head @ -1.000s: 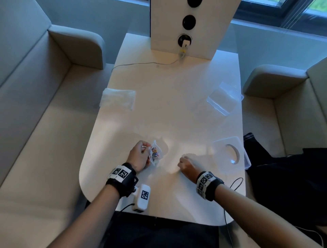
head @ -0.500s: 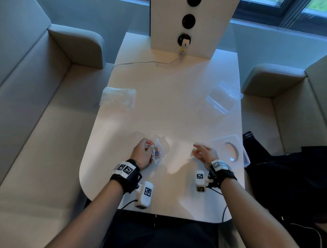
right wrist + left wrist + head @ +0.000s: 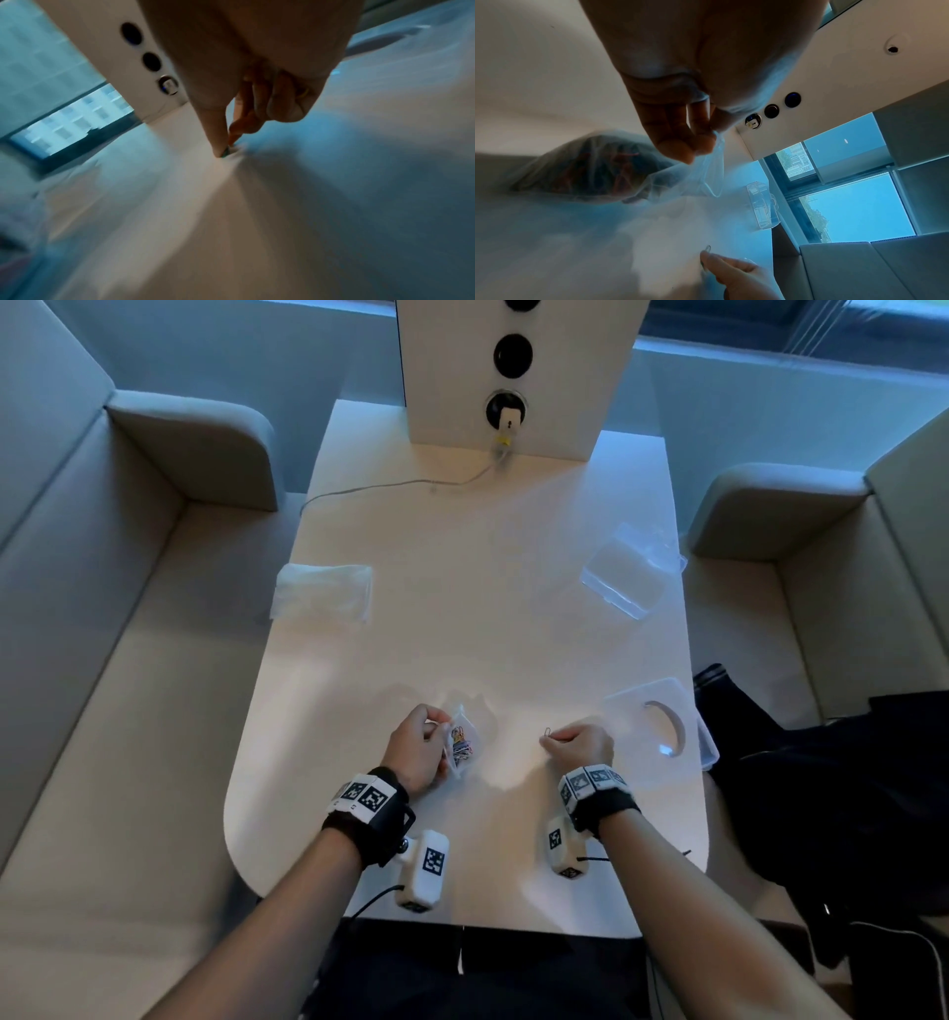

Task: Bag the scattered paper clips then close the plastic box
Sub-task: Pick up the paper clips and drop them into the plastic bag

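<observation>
While the left hand (image 3: 418,752) is positioned near the front edge of the white surface (image 3: 482,618), a small clear plastic bag (image 3: 460,742) is pinched at its open rim between the thumb and the curled fingers (image 3: 677,142). Coloured paper clips (image 3: 598,170) are seen heaped in the bottom of the bag, which rests on the surface just right of the left hand. One paper clip (image 3: 547,732) is pinched between the thumb and forefinger of the right hand (image 3: 583,746), with the remaining fingers (image 3: 282,105) curled into the palm; the clip projects from the fingertips toward the bag and is held apart from it. In the right wrist view the picture is blurred, so it cannot be told whether the clip touches the surface. A clear plastic box (image 3: 632,572) is located near the far right edge of the surface, well apart from both hands; whether its lid is open cannot be told. A second clear plastic container (image 3: 667,726) with a curved object inside lies at the right edge, just beside the right hand. A crumpled white tissue (image 3: 323,593) is placed at the left edge. A white upright panel (image 3: 513,377) with round sockets stands at the far end, and a white cable (image 3: 390,485) is run from its lowest socket across the surface to the left. Grey upholstered seats (image 3: 102,660) are set on both sides of the surface.
</observation>
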### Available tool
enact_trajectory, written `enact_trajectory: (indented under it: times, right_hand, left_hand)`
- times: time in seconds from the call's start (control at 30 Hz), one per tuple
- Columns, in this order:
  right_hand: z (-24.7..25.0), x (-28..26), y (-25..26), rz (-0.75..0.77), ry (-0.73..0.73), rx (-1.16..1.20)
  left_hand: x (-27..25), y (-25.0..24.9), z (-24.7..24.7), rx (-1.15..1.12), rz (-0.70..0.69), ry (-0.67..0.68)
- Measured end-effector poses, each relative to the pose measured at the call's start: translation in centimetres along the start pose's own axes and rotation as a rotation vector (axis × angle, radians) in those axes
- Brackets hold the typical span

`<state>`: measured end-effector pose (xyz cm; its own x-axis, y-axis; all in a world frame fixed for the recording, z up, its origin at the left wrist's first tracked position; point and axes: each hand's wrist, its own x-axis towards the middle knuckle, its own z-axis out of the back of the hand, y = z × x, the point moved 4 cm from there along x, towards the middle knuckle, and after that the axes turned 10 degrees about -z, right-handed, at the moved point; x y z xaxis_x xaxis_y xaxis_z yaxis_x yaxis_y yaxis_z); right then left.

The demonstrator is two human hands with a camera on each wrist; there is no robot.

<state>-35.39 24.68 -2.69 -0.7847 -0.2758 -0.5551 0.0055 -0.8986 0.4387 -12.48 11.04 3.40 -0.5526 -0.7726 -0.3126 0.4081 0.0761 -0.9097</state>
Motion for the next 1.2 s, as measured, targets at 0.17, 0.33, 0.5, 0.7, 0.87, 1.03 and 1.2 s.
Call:
enact_trajectory:
  times: [0.17, 0.33, 0.5, 0.7, 0.87, 1.03, 1.2]
  right_hand:
    - [-1.6, -1.6, 2.9, 0.121, 0.241, -0.116]
    - [-0.4, -6.5, 8.4, 0.12, 0.705, 0.402]
    - [-0.9, -9.3, 12.1, 0.37, 0.462, -0.131]
    - [-2.2, -9.2, 12.7, 0.235, 0.437, -0.083]
    - [-0.8, -9.4, 13.5, 0.274, 0.413, -0.024]
    - [0.2, -7.6, 14.1, 0.524, 0.354, -0.138]
    - [-1.1, -6.9, 13.1, 0.522, 0.473, -0.039]
  left_hand:
    - [0.3, -0.5, 0.5, 0.032, -0.017, 0.005]
    - [0.6, -0.9, 0.6, -0.015, -0.025, -0.01]
    - [0.8, -1.2, -0.2, -0.052, -0.057, 0.012]
    - [1.3, -1.9, 0.1, -0.052, -0.094, 0.01]
    - [1.6, -1.9, 0.5, -0.097, -0.088, 0.029]
    - [2.1, -1.8, 1.6, -0.036, -0.134, 0.081]
    - [2.8, -1.9, 3.4, 0.045, -0.205, 0.117]
